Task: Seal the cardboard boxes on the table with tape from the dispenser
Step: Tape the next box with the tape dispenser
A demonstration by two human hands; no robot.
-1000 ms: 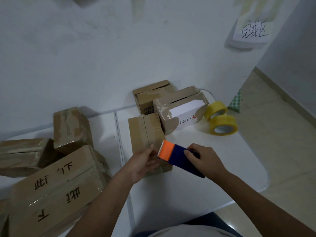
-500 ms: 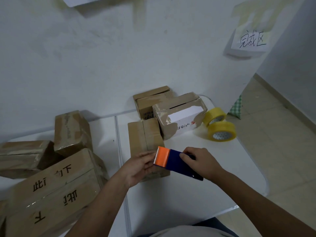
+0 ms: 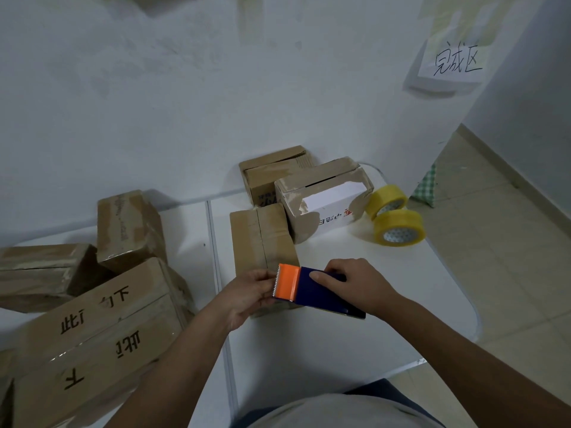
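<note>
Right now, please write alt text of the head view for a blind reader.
Right hand grips a blue and orange tape dispenser over a cardboard box on a white table; left hand pinches at its toothed edge.

Over the last second the dispenser [image 3: 315, 290] has slid toward the near end of the box [image 3: 262, 242], its orange toothed end now past the box's near edge rather than over its top. The right hand [image 3: 355, 284] has come back with it, gripping the blue body. The left hand [image 3: 247, 296] has shifted from the box's side to the toothed end, fingertips [image 3: 268, 278] at the blade.
</note>
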